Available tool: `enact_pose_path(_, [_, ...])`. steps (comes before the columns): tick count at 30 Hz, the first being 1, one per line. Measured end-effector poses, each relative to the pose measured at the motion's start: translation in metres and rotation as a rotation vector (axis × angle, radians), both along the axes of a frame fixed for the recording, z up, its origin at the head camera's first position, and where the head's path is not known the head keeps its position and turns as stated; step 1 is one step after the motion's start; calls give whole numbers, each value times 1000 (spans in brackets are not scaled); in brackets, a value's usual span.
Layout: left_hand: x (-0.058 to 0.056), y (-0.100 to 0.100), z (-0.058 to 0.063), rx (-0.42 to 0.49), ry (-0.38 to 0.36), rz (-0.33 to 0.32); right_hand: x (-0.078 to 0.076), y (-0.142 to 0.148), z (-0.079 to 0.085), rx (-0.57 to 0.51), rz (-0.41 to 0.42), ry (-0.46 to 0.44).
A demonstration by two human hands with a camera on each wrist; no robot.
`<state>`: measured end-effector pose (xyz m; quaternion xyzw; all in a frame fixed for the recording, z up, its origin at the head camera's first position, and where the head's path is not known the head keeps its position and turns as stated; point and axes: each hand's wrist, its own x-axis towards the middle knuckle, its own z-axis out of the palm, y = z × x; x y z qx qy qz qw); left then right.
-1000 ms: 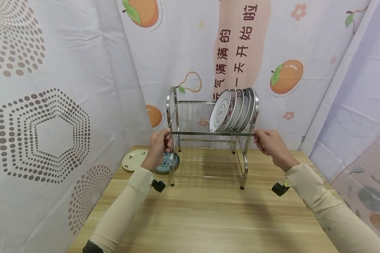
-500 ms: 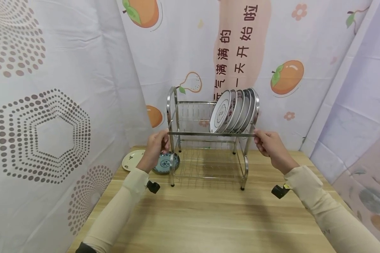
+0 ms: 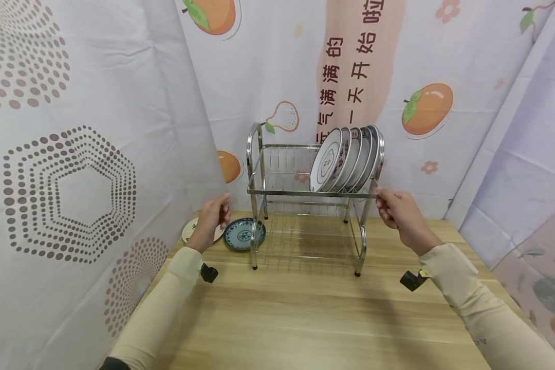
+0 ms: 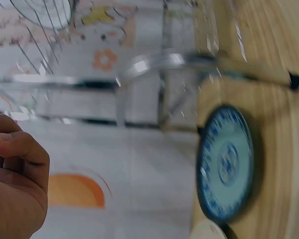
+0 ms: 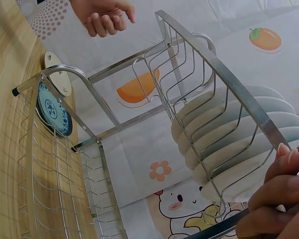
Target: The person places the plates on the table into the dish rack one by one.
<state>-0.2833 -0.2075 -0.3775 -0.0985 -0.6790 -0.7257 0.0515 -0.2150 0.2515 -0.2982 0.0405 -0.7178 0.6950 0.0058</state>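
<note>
A two-tier metal dish rack (image 3: 312,193) stands on the wooden table. Several patterned plates (image 3: 326,160) lean side by side at the right end of its upper tier. My right hand (image 3: 404,218) pinches the front bar's right end; in the right wrist view its fingertips (image 5: 284,149) lie right at the bar. To the left of the rack, my left hand (image 3: 208,221) is apart from it, fingers loosely curled around nothing. A blue patterned plate (image 3: 240,234) lies on the table by the rack's left leg. Beside it is a cream plate (image 3: 189,229), partly hidden behind my left hand.
The rack's lower wire tier (image 3: 305,241) has no plates on it. The wooden table (image 3: 277,318) reaches back to a printed curtain (image 3: 282,61). Another curtain (image 3: 92,205) hangs close along the left side.
My left hand has let go of the rack's left end and moved off to the left. The right hand stays at the right end. The head view has shifted slightly.
</note>
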Motion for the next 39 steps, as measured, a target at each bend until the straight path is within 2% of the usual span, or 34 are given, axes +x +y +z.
enact_pose_path(9, [-17, -39, -26, -46, -119, 128, 0, 1, -3, -22, 0, 24])
enact_pose_path(15, [-19, -66, -46, -100, -141, 179, 1, 0, -5, -11, -3, 31])
enact_pose_path(19, [-16, -77, -51, -129, -190, 197, 1, 0, -5, -5, -2, 27])
enact_pose_path(25, [-28, -94, -67, -141, -254, 257, 0, 0, -5, -5, -9, 33])
enact_pose_path(32, [-27, -112, -82, -276, -352, 336, -1, -1, -5, 11, -12, 45])
enact_pose_path(39, [-26, -118, -93, -384, -405, 413, 0, 0, -4, 16, -20, 43])
